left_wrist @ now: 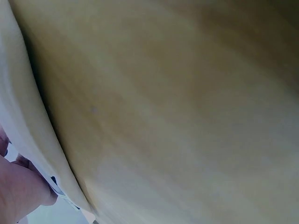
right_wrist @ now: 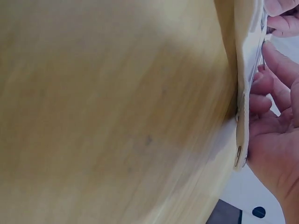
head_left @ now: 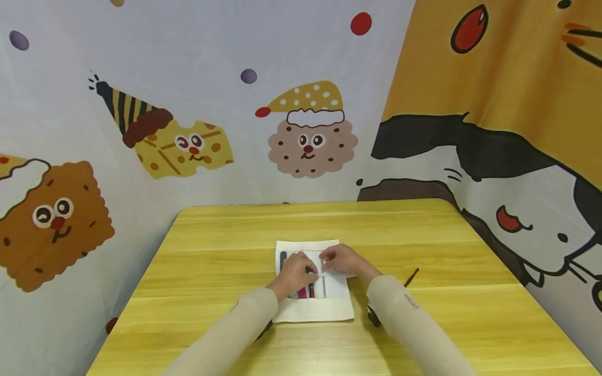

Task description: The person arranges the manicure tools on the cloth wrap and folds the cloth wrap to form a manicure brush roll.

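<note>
Head view alone: brown stick, three o'clock of your case.
Right fingers: pinching a slim rod.
Left fingers: curled; grip, cannot tell.

Head view bright, evenly lit, mostly sharp; soft shadows on table beside sleeves, pale sheen along near part. Small things inside white case too soft for fine detail. Left wrist view dim, hazy, table badly blurred, darkest in upper right corner, paler glare toward bottom. Right wrist view brighter, table still smeared, shadow alongside case, whitish glare low down.
</note>
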The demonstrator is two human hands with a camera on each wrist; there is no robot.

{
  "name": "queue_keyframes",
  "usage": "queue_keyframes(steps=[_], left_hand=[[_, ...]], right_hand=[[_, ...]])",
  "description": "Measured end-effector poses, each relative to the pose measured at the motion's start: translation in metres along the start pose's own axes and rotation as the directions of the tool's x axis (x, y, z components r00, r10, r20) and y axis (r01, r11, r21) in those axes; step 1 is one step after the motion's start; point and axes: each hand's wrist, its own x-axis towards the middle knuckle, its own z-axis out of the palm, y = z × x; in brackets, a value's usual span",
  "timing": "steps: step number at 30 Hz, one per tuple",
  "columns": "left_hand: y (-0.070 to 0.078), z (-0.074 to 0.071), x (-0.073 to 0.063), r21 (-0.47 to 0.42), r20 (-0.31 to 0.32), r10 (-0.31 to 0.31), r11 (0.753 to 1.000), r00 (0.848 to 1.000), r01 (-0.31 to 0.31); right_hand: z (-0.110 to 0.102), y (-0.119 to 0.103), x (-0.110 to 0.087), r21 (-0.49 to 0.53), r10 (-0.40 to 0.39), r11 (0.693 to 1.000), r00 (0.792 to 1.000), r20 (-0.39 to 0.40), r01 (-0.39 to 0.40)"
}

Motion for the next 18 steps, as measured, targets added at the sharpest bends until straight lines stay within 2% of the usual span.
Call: queue_keyframes(steps=[6, 9, 15, 18], left_hand=[[-0.002, 0.002, 0.001, 0.01, -0.014, 0.009, 1.0, 1.0, -0.008], [-0.002, 0.003, 0.001, 0.013, -0.018, 0.002, 1.0, 1.0, -0.002], [-0.002, 0.003, 0.0, 0.01, -0.023, 0.011, 1.0, 1.0, -0.011], [-0.003, 0.003, 0.001, 0.02, -0.019, 0.01, 1.0, 1.0, -0.01]], right_hand=[[0.0, 0.0, -0.006, -0.065, -0.026, 0.998, 1.0, -0.006, 0.026], [0.001, 0.001, -0.007, -0.09, -0.068, 0.994, 0.998, 0.0, 0.068], [-0.001, 0.001, -0.013, -0.114, -0.168, 0.978, 0.983, 0.069, 0.175], [-0.006, 0.001, -0.015, -0.11, -0.181, 0.976, 0.981, 0.063, 0.187]])
